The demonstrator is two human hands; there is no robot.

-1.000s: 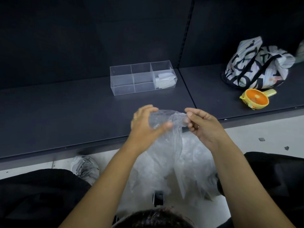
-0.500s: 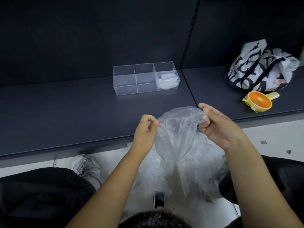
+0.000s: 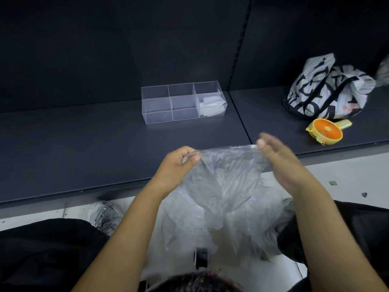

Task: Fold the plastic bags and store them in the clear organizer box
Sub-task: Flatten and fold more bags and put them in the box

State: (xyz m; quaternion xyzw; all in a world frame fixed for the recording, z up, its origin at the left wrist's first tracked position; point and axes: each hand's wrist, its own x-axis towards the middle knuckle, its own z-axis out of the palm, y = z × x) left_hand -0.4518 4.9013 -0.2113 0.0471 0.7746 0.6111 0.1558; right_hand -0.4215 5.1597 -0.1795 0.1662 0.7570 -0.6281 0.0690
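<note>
Plastic bag (image 3: pixel 227 175): clear and crinkled, stretched by its top edge between both hands just above the near lip of the shelf, its body hanging down toward the floor.
Left hand (image 3: pixel 176 167): at 9 o'clock of the bag, thumb and fingers pinched shut on the top left corner.
Right hand (image 3: pixel 277 159): at 3 o'clock of the bag, blurred; thumb tip pressed to the top right corner, fingers loosely curled, grip on the film unclear.
Loose bags (image 3: pixel 210 226): a heap of clear plastic on the pale floor, at 6 o'clock of the hands.
Organizer box (image 3: pixel 183 118): clear, divided, on the dark shelf (image 3: pixel 84 148) at 12 o'clock of the hands; its right-hand compartment holds folded bags (image 3: pixel 210 105).
Fan (image 3: pixel 325 131): orange and yellow, at 2 o'clock, lying on the shelf.
Tote bag (image 3: pixel 324 89): patterned black and white, just behind the fan.
</note>
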